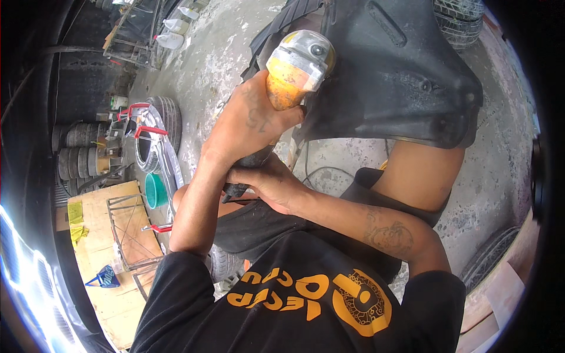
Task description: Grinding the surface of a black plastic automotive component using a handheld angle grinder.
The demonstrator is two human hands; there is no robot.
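An angle grinder (289, 75) with a worn yellow body and a scuffed grey metal head is held in both hands. My left hand (250, 115) wraps around the yellow body just behind the head. Lower down, my right hand (272, 183) closes around the dark rear end of the tool, below the left wrist. The grinder's head sits over the left edge of a large moulded black plastic panel (382, 82), which lies over my leg. The disc side is hidden beneath the head, so I cannot tell whether it touches the panel.
A black cable (329, 170) curls on the concrete floor (200, 65). To the left are a silver strip with red clamps (168, 159), a loose tyre (172, 117), a green tub (155, 190) and a plywood board (97, 203). More stacked tyres (459, 23) stand at the far right.
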